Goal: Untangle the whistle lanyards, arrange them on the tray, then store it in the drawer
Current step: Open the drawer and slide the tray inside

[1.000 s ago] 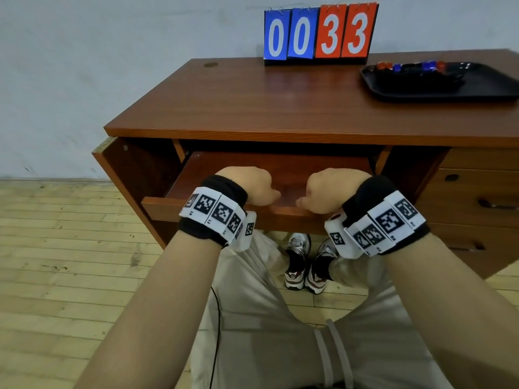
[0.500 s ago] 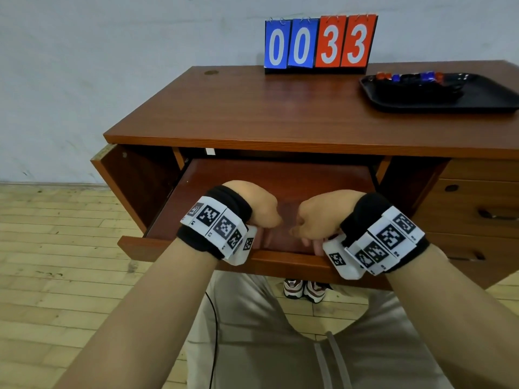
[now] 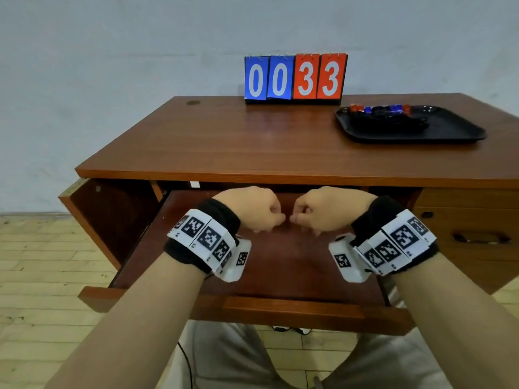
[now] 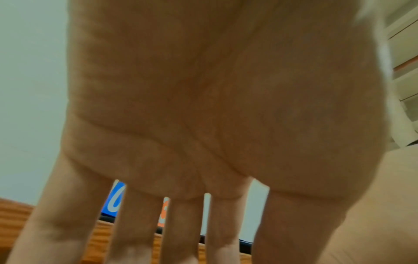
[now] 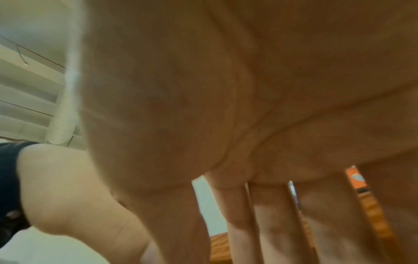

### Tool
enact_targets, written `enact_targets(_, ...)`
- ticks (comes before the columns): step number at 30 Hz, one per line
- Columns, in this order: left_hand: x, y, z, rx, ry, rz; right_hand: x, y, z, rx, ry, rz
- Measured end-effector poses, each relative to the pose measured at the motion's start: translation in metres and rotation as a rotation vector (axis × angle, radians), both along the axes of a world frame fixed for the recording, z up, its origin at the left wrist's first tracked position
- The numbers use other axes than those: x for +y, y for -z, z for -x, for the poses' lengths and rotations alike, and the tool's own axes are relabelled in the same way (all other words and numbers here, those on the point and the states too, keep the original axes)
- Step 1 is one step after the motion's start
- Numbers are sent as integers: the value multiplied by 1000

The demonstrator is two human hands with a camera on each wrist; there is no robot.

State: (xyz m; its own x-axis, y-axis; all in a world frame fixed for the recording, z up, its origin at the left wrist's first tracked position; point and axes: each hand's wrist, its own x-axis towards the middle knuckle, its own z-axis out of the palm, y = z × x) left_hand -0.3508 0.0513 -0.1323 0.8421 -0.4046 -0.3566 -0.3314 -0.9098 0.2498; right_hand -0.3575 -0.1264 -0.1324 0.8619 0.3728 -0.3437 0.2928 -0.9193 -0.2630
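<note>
Head view: drawer (image 3: 280, 307) pulled out under the desk (image 3: 252, 141). Left hand (image 3: 252, 209) and right hand (image 3: 325, 210) hover above it, apparently loosely curled, holding nothing. Tray (image 3: 460, 136) with whistle lanyards (image 3: 384, 113) sits far right on the desktop, beside the scoreboard (image 3: 295, 77).

Left wrist view: fingers (image 4: 133, 223) straight, spread.

Right wrist view: fingers (image 5: 276, 223) extended, empty.

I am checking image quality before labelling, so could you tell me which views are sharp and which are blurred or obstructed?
Head view: evenly lit and fairly sharp, scoreboard digits readable, whistles on the tray too small to resolve, wide-angle bending at the edges. Left wrist view: left hand fills the frame, soft. Right wrist view: right hand likewise, blurred.
</note>
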Motion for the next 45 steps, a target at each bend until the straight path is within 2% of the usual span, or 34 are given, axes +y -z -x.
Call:
enact_targets(5, -26, -21, -39, -95, 26, 86, -34, -20, -31, -187, 77, -40)
enact_targets(8, -46, -32, -61, -120, 11, 202, -53, -26, -49, -342, 133, -57)
enact_targets(10, -60, -38, -75, -117, -11, 264, -63, -26, -64, -382, 179, -74)
enact_targets(14, -83, -41, -103, -126, -65, 338, -74, -23, -89, -289, 312, 39)
enact_targets(17, -93, -38, -120, -44, -135, 446, -75, -21, -105, -239, 387, 101)
enact_targets(24, -100, -26, -133, 3, -268, 584, -78, -21, -137, -179, 456, 206)
enact_targets(30, -93, -21, -135, 24, -356, 695, -74, -19, -151, -159, 457, 258)
enact_targets(38, -98, -24, -134, 72, -398, 725, -74, -33, -145, -163, 413, 324)
enact_targets(45, -99, -30, -139, 136, -459, 760, -61, -40, -131, -166, 310, 270)
